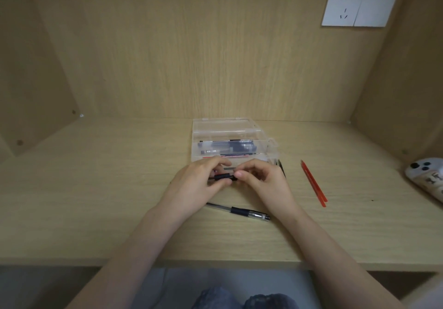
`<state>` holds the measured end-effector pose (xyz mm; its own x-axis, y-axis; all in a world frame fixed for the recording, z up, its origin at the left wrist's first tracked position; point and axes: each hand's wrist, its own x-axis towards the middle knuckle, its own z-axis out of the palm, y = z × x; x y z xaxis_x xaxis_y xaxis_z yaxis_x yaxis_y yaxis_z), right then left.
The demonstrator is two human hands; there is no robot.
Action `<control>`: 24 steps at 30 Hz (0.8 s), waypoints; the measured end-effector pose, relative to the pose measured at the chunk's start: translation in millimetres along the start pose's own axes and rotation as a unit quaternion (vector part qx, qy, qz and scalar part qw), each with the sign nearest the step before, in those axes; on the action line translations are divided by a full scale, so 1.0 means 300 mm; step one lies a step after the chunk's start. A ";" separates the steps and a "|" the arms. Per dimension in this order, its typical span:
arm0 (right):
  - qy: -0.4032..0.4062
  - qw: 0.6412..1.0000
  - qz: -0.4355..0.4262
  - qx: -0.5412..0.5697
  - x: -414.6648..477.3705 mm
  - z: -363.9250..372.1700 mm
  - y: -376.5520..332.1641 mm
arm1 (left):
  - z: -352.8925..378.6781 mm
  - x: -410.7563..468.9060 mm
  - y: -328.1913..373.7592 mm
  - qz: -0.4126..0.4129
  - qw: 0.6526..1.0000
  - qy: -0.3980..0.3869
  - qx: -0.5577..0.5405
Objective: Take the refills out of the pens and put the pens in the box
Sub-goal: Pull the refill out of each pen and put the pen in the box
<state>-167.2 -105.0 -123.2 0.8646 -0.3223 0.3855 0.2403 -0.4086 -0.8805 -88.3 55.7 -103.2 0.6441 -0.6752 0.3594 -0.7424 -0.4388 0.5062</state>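
A clear plastic box (268, 143) stands open at the back middle of the desk, with several pen barrels and parts lying inside. Just in front of it, my left hand (199, 184) and my right hand (263, 181) both grip a pen with a black grip (224, 177), one at each end; most of the pen is hidden by my fingers. A clear pen with a black grip (239, 211) lies flat on the desk below my hands. Two red refills (314, 184) lie side by side to the right.
The wooden desk (96, 200) sits in an alcove with side walls and a back panel. A white phone-like object (426, 176) lies at the right edge. A wall socket (359, 6) is high on the right. My knees are below the front edge.
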 end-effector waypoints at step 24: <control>0.024 0.998 0.010 -0.049 0.007 -0.013 0.024 | 0.003 -0.027 -0.026 0.008 0.993 0.111 0.032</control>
<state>-165.2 -111.9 -127.7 0.8459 -0.3704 0.3837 0.1771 -0.4836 -0.8572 -87.9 64.1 -110.7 0.6516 -0.5386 0.5341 -0.7585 -0.4702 0.4513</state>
